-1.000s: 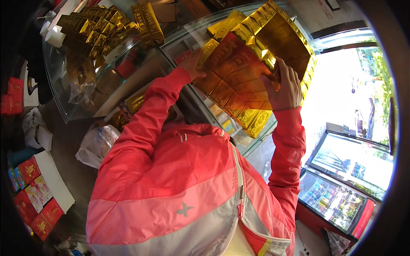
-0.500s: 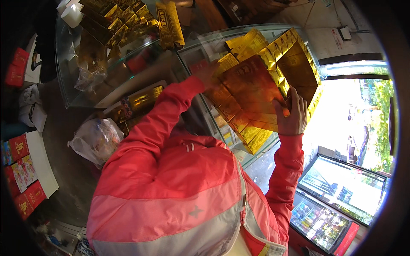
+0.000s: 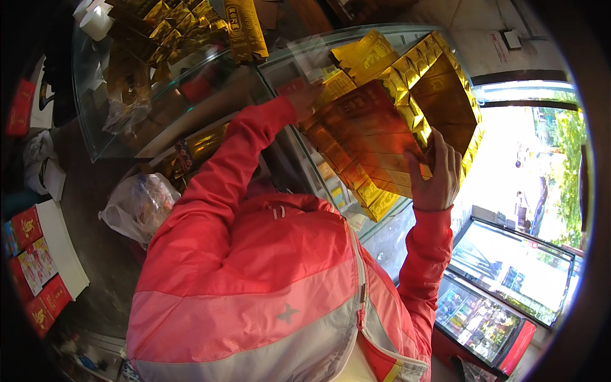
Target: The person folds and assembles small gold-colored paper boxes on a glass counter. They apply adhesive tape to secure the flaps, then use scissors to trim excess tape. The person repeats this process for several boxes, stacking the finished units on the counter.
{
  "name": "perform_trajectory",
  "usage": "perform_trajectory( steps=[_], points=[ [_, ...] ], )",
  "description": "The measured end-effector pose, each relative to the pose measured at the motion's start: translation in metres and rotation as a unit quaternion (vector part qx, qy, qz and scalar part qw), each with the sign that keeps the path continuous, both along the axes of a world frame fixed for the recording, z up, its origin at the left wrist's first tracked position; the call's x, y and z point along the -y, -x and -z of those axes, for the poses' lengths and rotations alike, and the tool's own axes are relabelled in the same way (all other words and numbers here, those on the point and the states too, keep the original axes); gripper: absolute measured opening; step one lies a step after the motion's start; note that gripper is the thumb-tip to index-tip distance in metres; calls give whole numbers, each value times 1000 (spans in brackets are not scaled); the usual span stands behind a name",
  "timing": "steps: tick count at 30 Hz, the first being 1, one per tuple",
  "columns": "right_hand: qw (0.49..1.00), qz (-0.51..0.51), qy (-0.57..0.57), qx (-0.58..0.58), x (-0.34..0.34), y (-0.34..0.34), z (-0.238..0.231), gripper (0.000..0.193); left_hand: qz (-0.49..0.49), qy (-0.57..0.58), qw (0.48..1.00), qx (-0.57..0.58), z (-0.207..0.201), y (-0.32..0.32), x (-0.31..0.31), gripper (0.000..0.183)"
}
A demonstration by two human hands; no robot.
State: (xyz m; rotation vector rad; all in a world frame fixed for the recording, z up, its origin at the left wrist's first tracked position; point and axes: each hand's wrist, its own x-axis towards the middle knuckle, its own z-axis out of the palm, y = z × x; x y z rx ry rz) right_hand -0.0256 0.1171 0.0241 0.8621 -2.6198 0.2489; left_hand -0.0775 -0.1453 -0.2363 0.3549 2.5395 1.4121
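Observation:
A large, hollow structure of folded gold foil paper (image 3: 366, 127) leans on the glass counter ahead of me, its ring-like open end turned right. Along that end runs a rim of pleated foil. My right hand (image 3: 438, 175) grips the structure's near right edge, with the thumb apart from the bent fingers. At the far left side of the structure is my left hand (image 3: 307, 100), in shade and blurred; its fingers cannot be made out. Loose gold foil pieces (image 3: 366, 57) lie behind and under the structure.
The glass display counter (image 3: 86, 102) curves across the front. More folded gold pieces (image 3: 168, 32) and a white cup (image 3: 97, 24) sit on its far left. A plastic bag (image 3: 141, 207) is by my left elbow. Red packets (image 3: 48, 305) stand left; a glass-topped case (image 3: 484, 318) stands right.
The view has shifted slightly, and the counter's left part sits further left in the picture. My left hand has moved a little along the structure's left side. My right hand keeps its grip.

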Motion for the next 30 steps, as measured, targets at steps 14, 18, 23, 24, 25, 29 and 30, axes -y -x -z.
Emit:
perform_trajectory(
  steps=[14,18,23,24,25,29,30],
  points=[
    [1000,-2,1,-13,-12,0,16,56,-46,100,983,-149,33,16,15,67],
    [998,-13,-12,54,-14,-3,16,62,-34,-59,990,-124,16,11,12,60],
    [994,-30,-6,101,-19,6,17,60,-36,-16,992,-119,-13,-1,9,52],
    [992,-47,3,117,-21,7,16,61,-32,-12,993,-116,-14,-1,10,50],
    [990,-45,0,132,-22,8,16,61,-28,1,993,-116,-14,0,12,50],
    [982,-46,6,182,-23,14,12,62,-19,23,994,-103,-4,8,21,49],
    [981,-40,8,192,-23,15,10,61,-19,22,995,-97,-4,12,22,49]
  ],
)
